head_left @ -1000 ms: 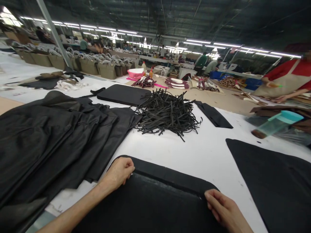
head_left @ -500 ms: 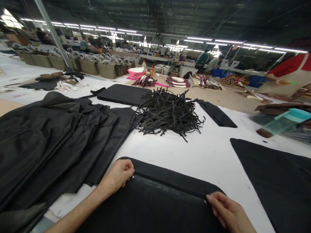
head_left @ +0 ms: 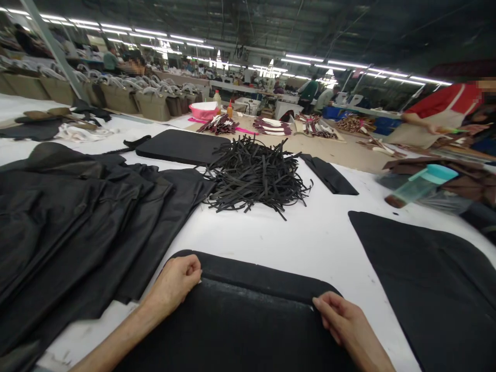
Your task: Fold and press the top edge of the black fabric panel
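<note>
My left hand (head_left: 182, 276) is closed in a pinch at the upper left of a black sheet-like panel (head_left: 248, 330). My right hand (head_left: 343, 318) pinches the same panel at its upper right, thumb against fingers. Between the hands a straight edge runs across, with a dull whitish streak just below it. Beyond that edge shows a black band (head_left: 256, 273) with rounded corners, on the white tabletop (head_left: 271, 237). Whether the band and the panel are one piece I cannot tell. Small white specks show at the fingertips of both hands.
Overlapping black pieces (head_left: 89, 217) lie left. Ahead are a heap of black strips (head_left: 259, 178), a black padded board (head_left: 174, 147) and a folded black piece (head_left: 331, 175). At right lie another black panel (head_left: 422, 279) and a teal-lidded bottle (head_left: 424, 183). A co-worker in red (head_left: 442, 111) stands beyond.
The whole view has shifted, so the table's contents sit further left in the picture. Both hands keep their pinch on the black panel with hardly any change.
</note>
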Available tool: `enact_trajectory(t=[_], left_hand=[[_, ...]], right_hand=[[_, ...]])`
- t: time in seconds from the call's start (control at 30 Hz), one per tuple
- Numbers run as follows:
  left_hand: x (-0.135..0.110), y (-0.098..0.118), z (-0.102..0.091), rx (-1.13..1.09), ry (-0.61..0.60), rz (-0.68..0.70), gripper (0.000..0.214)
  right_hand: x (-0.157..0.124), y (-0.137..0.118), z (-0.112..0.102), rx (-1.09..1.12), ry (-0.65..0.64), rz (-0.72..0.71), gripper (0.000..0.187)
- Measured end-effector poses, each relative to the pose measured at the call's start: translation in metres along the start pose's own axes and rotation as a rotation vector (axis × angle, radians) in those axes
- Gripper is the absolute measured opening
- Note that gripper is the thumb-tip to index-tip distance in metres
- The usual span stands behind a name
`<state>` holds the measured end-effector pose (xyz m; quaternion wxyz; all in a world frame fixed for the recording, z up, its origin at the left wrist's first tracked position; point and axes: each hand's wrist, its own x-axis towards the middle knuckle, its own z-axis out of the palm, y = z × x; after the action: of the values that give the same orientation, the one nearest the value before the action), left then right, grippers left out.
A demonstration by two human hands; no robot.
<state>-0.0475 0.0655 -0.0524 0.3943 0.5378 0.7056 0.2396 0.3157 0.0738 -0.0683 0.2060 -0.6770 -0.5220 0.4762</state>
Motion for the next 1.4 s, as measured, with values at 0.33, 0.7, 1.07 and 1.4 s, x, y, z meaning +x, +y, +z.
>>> enact_trajectory(t=[0.33, 0.7, 1.07, 1.4], left_hand=[[-0.004, 0.005, -0.005, 0.083, -0.007, 0.028, 0.016], [-0.006, 0.008, -0.001, 0.308, 0.051, 0.071, 0.016], [-0.025, 0.018, 0.01, 0.77, 0.095, 0.156, 0.023], [-0.035, 0.017, 0.018, 1.083, -0.03, 0.465, 0.062]], right_hand=[[-0.005, -0.011, 0.004, -0.026, 0.054, 0.023, 0.042], [-0.001, -0.005, 0.004, -0.014, 0.064, 0.007, 0.04], [-0.013, -0.016, 0.005, -0.086, 0.087, -0.023, 0.034], [-0.006, -0.011, 0.006, -0.128, 0.141, -0.028, 0.026]])
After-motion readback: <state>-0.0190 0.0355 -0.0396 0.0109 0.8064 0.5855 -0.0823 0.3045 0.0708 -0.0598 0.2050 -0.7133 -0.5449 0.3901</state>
